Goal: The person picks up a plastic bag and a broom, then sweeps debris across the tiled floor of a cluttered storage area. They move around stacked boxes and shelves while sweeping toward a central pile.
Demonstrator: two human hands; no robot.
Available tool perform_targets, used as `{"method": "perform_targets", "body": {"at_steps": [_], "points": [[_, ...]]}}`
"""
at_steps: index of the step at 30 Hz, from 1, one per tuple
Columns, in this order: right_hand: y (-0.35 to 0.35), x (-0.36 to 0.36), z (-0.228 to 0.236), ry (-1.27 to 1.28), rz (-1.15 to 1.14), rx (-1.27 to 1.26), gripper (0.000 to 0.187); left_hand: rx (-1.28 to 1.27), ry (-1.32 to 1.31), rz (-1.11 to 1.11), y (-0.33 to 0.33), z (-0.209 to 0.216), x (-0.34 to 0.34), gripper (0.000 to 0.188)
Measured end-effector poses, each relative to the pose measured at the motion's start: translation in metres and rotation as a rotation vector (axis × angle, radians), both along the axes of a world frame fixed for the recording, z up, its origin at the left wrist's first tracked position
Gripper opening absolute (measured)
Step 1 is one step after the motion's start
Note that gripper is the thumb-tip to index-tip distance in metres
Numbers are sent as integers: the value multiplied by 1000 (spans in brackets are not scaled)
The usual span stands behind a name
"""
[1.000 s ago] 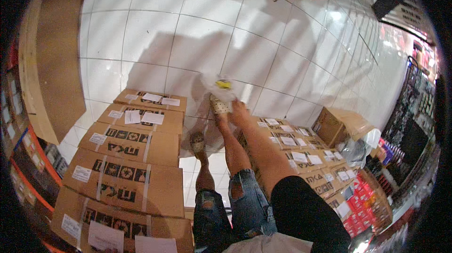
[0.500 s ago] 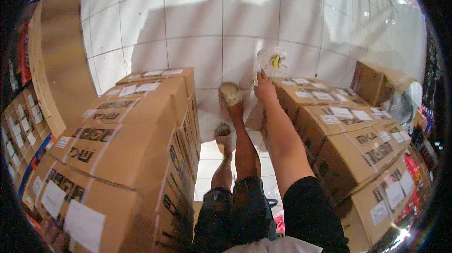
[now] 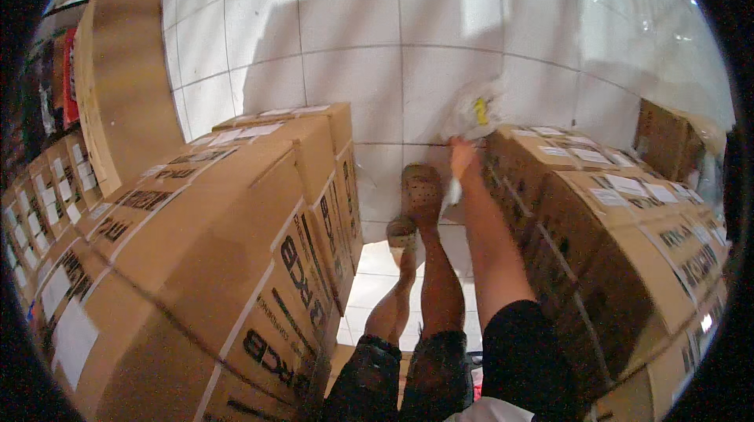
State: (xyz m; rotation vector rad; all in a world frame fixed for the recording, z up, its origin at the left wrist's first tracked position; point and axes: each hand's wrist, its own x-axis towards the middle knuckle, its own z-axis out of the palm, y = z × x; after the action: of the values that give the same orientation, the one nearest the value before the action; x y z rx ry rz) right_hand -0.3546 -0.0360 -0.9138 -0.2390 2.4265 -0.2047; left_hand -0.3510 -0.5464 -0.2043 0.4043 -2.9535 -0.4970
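Note:
My right hand (image 3: 463,158) reaches forward along the stack of boxes on the right. Its fingers are closed at the near end of a crumpled, see-through plastic bag (image 3: 465,117). Something yellow (image 3: 481,111) shows inside or on that bag. Below the hand hangs a pale strip (image 3: 453,191), perhaps part of the same plastic. The bag looks just above the tiled floor; whether it touches the tiles I cannot tell. My left hand is out of the picture.
Tall stacks of taped cardboard boxes flank me, one left (image 3: 196,265) and one right (image 3: 581,241), forming a narrow aisle. A large cardboard sheet (image 3: 129,76) stands far left. Another carton (image 3: 667,139) sits far right. White tiles (image 3: 353,84) stretch ahead.
My right hand has drawn back slightly, with the bag shifted along with it. My left hand, earlier at the left boxes' lower edge, has left the picture. My legs and view have shifted.

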Motion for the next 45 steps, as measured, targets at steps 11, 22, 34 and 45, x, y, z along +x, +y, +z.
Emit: {"method": "perform_targets", "body": {"at_steps": [11, 22, 34, 45], "points": [[-24, 133, 421, 226, -709, -672, 37, 123, 80, -75, 1, 5, -17, 39], [138, 520, 738, 466, -831, -439, 23, -643, -35, -416, 139, -55, 13, 58], [316, 824, 811, 994, -1775, 181, 17, 270, -774, -2019, 773, 24, 552, 109], [527, 983, 890, 1298, -1869, -462, 22, 560, -747, -2205, 1087, 82, 732, 114]]}}
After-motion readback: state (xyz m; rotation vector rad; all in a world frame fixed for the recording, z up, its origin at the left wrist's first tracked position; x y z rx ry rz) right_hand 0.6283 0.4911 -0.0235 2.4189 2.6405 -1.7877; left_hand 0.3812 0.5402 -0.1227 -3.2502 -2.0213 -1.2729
